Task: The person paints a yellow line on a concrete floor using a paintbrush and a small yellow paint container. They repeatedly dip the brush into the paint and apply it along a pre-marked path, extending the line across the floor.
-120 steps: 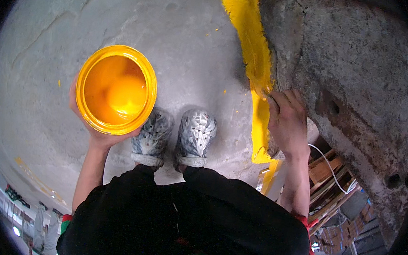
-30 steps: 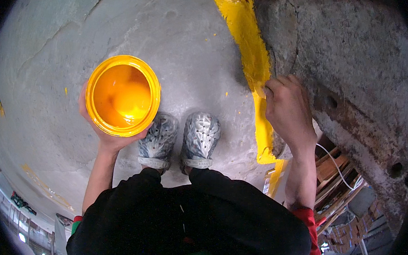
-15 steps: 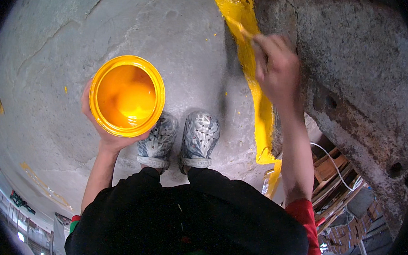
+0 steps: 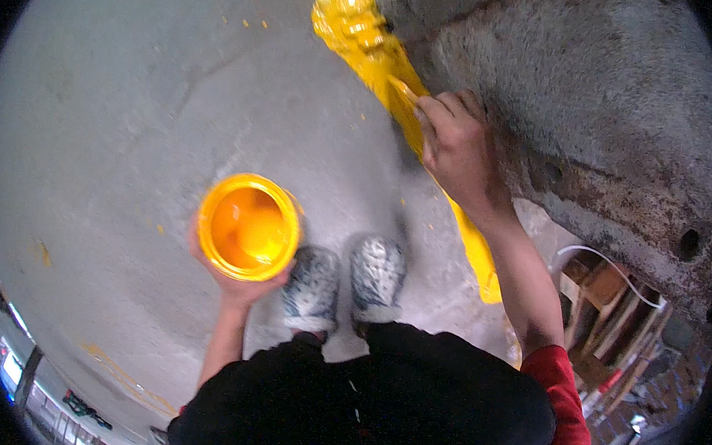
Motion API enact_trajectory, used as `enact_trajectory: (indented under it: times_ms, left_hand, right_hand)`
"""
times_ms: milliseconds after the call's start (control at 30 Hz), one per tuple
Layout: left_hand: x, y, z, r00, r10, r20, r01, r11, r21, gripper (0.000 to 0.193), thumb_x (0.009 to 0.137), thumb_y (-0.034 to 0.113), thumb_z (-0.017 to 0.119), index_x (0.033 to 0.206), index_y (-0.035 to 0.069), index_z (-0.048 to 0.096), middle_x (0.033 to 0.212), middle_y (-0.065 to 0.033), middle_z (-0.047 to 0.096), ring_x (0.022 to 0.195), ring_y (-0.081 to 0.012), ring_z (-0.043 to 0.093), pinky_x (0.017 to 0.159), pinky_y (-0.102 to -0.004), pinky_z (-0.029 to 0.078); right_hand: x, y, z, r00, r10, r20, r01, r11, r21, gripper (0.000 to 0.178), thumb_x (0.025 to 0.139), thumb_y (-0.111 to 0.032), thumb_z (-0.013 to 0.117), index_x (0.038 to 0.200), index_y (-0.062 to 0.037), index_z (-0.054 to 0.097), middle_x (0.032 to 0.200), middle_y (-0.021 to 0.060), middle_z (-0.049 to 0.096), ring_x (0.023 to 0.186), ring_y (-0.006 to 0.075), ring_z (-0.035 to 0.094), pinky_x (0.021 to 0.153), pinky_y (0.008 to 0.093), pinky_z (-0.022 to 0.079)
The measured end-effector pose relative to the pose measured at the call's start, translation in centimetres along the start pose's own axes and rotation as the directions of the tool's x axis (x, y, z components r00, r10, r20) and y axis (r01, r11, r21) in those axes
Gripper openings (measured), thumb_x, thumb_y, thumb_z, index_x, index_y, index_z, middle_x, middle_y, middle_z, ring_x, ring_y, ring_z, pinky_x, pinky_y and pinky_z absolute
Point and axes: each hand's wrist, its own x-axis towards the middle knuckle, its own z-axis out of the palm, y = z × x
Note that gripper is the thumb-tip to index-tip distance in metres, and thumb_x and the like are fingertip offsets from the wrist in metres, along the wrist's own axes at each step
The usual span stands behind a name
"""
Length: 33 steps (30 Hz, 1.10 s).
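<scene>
My left hand (image 4: pixel 238 286) is wrapped round the lower side of an open round can (image 4: pixel 212 255) of yellow paint. The can is held upright in front of my feet, with paint pooled inside and smeared on its walls. My right hand (image 4: pixel 461 147) pinches a thin paintbrush (image 4: pixel 405 89) by its handle. Its tip end meets a yellow-painted strip (image 4: pixel 369 54) along the edge of the grey floor; the bristles cannot be told from the wet paint. The paint lies thick and glossy at the far end of the strip.
Rough, rusty grey metal with bolt holes (image 4: pixel 624 110) borders the strip on the right. Small yellow drips dot the concrete floor (image 4: pixel 130 121). My patterned clogs (image 4: pixel 377 276) stand close behind the can. Wooden boards (image 4: pixel 608 313) and a white cable (image 4: pixel 612 264) lie at lower right.
The whole view has shifted, with more of the strip's far end showing. The can sits lower and farther right in the picture. My right hand, with the brush, appears farther left and lower.
</scene>
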Motion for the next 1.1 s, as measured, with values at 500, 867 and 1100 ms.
enact_trajectory:
  times_ms: [500, 867, 1100]
  left_hand:
    - [3.7, 10.5, -6.7, 0.986, 0.035, -0.162, -0.036, 0.999, -0.002, 0.135, 0.055, 0.039, 0.097, 0.155, 0.011, 0.01, 0.152, -0.0145, 0.03, 0.142, -0.0315, 0.037, 0.119, -0.0485, 0.031]
    - [0.6, 48.0, -28.8, 0.953, 0.224, -0.205, -0.169, 0.952, 0.256, 0.119, 0.065, 0.022, 0.094, 0.151, 0.003, 0.014, 0.148, -0.0179, 0.035, 0.13, -0.0319, 0.05, 0.108, -0.0456, 0.049]
    - [-16.0, 67.3, -36.5, 0.924, 0.293, -0.244, -0.215, 0.929, 0.302, 0.125, 0.064, 0.03, 0.093, 0.153, 0.003, 0.01, 0.15, -0.0181, 0.033, 0.137, -0.0313, 0.041, 0.115, -0.0451, 0.038]
  right_hand:
    - [-15.3, -0.7, -10.2, 0.851, 0.362, 0.381, -0.257, 0.919, -0.299, 0.029, 0.08, -0.005, 0.061, 0.108, 0.0004, 0.066, 0.104, 0.0138, 0.064, 0.105, 0.0333, 0.059, 0.085, 0.0408, 0.056]
    - [-24.2, -22.6, -51.4, 0.617, 0.778, -0.12, -0.742, 0.625, 0.241, 0.019, 0.095, -0.011, 0.066, 0.107, 0.0035, 0.07, 0.091, 0.0128, 0.07, 0.082, 0.0252, 0.065, 0.079, 0.0324, 0.051]
    - [-36.6, -29.6, -69.8, 0.231, 0.971, 0.053, -0.151, -0.018, 0.988, 0.033, 0.1, -0.023, 0.065, 0.123, 0.0001, 0.067, 0.102, 0.0062, 0.071, 0.087, 0.0128, 0.064, 0.075, 0.0266, 0.051]
